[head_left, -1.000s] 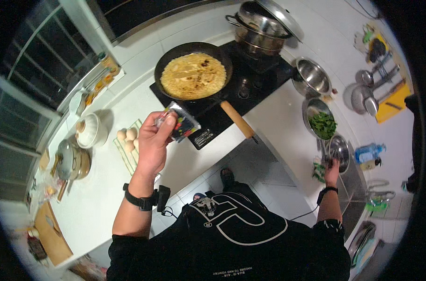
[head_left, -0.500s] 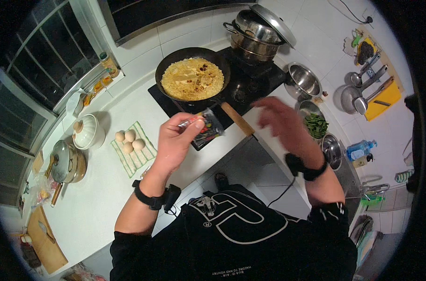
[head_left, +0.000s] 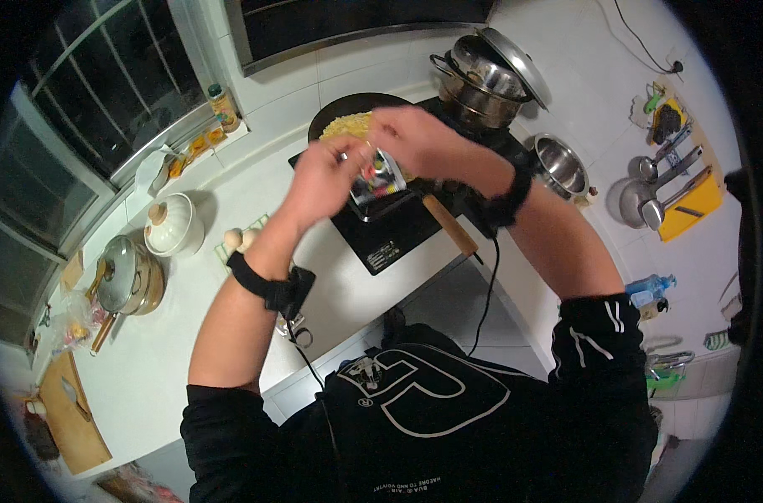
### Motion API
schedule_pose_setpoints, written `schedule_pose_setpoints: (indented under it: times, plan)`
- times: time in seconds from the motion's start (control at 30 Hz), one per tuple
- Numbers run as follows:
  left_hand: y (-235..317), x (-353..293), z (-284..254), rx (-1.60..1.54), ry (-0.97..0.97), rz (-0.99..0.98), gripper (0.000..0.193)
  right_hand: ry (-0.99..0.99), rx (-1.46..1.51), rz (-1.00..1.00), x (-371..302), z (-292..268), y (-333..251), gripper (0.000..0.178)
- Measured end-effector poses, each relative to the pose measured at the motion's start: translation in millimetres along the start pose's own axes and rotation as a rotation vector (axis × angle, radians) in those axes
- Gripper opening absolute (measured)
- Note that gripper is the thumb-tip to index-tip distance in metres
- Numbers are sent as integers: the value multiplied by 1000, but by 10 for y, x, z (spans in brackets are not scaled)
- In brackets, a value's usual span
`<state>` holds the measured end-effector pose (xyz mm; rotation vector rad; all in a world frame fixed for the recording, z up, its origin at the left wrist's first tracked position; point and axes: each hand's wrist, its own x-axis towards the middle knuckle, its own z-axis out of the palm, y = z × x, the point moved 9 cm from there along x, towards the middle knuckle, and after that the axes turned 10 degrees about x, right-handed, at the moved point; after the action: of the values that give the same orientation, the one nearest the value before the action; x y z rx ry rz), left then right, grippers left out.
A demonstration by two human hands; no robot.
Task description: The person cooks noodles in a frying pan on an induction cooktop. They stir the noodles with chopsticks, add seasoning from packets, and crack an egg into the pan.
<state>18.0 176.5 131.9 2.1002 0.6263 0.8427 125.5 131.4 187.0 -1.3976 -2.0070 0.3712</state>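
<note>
A small dark, shiny foil packet (head_left: 376,179) with coloured print hangs between my hands, in front of the pan. My left hand (head_left: 324,179) pinches its upper left part. My right hand (head_left: 422,144) reaches across from the right, its fingers closed at the packet's top edge close to my left fingertips; the exact grip is partly hidden. Behind them a black frying pan (head_left: 319,119) holds yellow crumbly food (head_left: 345,126), mostly covered by my hands. The pan's wooden handle (head_left: 450,225) points toward me over the edge of the black cooktop (head_left: 380,243).
A steel pot (head_left: 479,102) with a tilted lid stands at the back right, steel bowls (head_left: 559,165) beside it. Eggs (head_left: 241,240) on a striped cloth, a white lidded pot (head_left: 173,226) and a glass-lidded pan (head_left: 130,281) are left. Ladles and strainers (head_left: 637,201) hang right.
My right hand has come left to the packet and closed at its top. The packet sits higher, and my right forearm now hides the greens bowl. The view has shifted slightly.
</note>
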Motion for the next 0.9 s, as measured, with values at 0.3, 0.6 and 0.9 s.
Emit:
schedule_pose_setpoints:
  times: [0.3,0.6,0.9]
  plan:
    - [11,1039,-63,394,302,40,21,240,707,494,655,-162,1307,20]
    - [-930,1620,318,279,260,-219,27,123,178,490,572,-105,2682,21]
    - [-1899,1584,673,-463,-24,-829,21,90,-165,-1,361,11,2034,24]
